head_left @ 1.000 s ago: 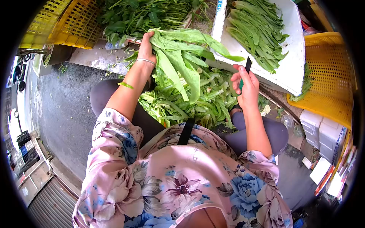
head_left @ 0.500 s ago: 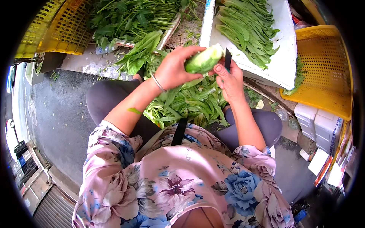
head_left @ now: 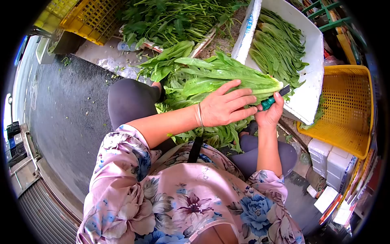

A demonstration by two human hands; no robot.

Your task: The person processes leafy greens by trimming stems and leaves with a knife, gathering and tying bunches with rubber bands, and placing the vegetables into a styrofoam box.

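Observation:
A long-leaved green lettuce head [head_left: 227, 74] lies lengthwise in front of me, its pale cut stem end pointing right. My left hand [head_left: 225, 106] rests across its near side with the fingers stretched and spread, palm towards the leaves; the thumb is hidden. My right hand [head_left: 269, 114] grips a knife [head_left: 268, 103] by its green-wrapped handle, and the dark blade is right by the stem end. Behind and below the lettuce head is a heap of loose leaves [head_left: 221, 135], partly covered by my arm.
More lettuce [head_left: 278, 42] fills part of a white foam box [head_left: 312, 67] at the upper right. Beside it stands a yellow crate [head_left: 353, 110]. Leafy stems [head_left: 170, 22] are piled at the top, near another yellow crate [head_left: 91, 20]. White foam blocks [head_left: 331, 162] sit at the right.
The lettuce head has turned from stem end foreshortened to lying lengthwise. My left hand has moved right and its fingers have spread from their grip. The view has shifted a little.

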